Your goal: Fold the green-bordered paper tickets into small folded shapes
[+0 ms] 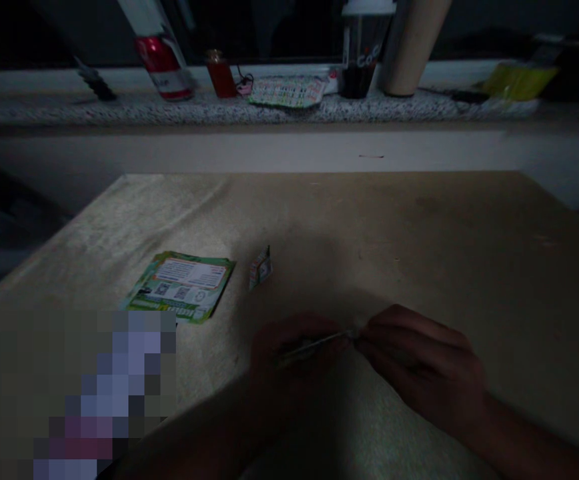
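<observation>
Left hand (274, 340): just below the middle of the frame, its fingers curled in close around the thin piece (314, 345) with hardly any gap; the dimness means you cannot tell how hard they press
Right hand (424, 367): lower right of centre, thumb and fingertips drawn to a pinch on the right end of the piece
Thin piece: low centre of the frame, between your 2 hands, seen almost edge-on
Tear: if your 2 hands pull unevenly, the piece could crease or rip near the pinch
Slip: your right fingertips have only a narrow end to hold, so a jerk could free it
Poor light: it is dark around your fingers, so a misplaced fingertip could go unnoticed
Small folded scrap (261, 268): near the centre, beyond your left hand; a knock from your knuckles could shift it
Green packet (184, 283): left of centre, flat on the table (444, 227); a wide leftward sweep could drag it
</observation>
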A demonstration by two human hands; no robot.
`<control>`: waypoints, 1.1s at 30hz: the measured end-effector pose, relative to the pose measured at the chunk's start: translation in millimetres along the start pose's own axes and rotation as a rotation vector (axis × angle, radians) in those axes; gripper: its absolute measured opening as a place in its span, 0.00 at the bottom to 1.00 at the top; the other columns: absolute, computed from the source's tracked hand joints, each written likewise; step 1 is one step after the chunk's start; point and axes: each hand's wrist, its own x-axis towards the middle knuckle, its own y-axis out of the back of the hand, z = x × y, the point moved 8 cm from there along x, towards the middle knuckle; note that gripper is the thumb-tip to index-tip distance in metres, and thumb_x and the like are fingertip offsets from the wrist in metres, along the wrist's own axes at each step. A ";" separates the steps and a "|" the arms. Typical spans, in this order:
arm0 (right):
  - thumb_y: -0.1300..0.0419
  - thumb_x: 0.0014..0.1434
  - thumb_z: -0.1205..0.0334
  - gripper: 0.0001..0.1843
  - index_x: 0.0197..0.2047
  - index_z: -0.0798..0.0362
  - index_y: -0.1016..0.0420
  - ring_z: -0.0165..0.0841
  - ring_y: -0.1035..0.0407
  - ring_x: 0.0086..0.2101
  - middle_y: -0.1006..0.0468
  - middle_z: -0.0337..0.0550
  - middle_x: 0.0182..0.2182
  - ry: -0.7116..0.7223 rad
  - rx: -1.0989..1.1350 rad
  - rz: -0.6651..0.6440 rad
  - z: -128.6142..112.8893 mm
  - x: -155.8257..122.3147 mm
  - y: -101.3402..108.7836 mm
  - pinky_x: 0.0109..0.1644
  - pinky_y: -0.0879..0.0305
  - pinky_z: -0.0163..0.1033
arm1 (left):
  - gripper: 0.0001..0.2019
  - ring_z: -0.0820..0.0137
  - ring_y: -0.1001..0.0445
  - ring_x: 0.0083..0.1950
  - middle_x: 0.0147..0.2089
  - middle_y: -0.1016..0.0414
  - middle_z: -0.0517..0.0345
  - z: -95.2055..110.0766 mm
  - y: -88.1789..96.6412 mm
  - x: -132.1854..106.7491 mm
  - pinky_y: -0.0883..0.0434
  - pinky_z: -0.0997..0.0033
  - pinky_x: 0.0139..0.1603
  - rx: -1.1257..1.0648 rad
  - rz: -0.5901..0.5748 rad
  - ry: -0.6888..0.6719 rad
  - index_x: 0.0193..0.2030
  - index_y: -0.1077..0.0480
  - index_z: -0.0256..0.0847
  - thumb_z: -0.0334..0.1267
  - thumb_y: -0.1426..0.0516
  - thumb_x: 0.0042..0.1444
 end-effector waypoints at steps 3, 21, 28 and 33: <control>0.34 0.58 0.75 0.06 0.39 0.58 0.22 0.30 0.25 0.29 0.21 0.45 0.31 -0.108 0.096 -0.043 8.6 -1.8 -4.5 0.29 0.29 0.33 | 0.05 0.72 0.21 0.29 0.29 0.18 0.60 -1.8 3.2 -1.6 0.25 0.79 0.30 0.002 0.021 -0.017 0.32 0.19 0.42 0.28 0.33 0.49; 0.44 0.64 0.73 0.16 0.27 0.51 0.42 0.23 0.50 0.18 0.48 0.29 0.20 -0.123 0.063 -0.296 10.8 -12.9 -25.3 0.23 0.55 0.35 | 0.13 0.74 0.32 0.24 0.18 0.34 0.65 -41.7 -19.1 -6.0 0.33 0.75 0.27 -0.314 -0.160 0.531 0.20 0.30 0.39 0.37 0.29 0.43; 0.47 0.69 0.66 0.18 0.25 0.52 0.39 0.22 0.48 0.16 0.46 0.29 0.17 -0.324 0.166 -0.362 23.7 -14.9 -32.3 0.20 0.54 0.32 | 0.14 0.77 0.37 0.25 0.22 0.32 0.64 -54.2 -20.7 -8.9 0.40 0.76 0.26 -0.401 -0.141 0.586 0.21 0.28 0.37 0.39 0.28 0.42; 0.48 0.71 0.63 0.21 0.23 0.53 0.37 0.22 0.46 0.16 0.42 0.30 0.16 -0.386 0.228 -0.405 29.7 -21.2 -36.6 0.21 0.52 0.32 | 0.13 0.78 0.40 0.25 0.22 0.35 0.65 -54.3 -23.6 -7.4 0.43 0.76 0.26 -0.438 -0.193 0.521 0.24 0.27 0.37 0.38 0.29 0.47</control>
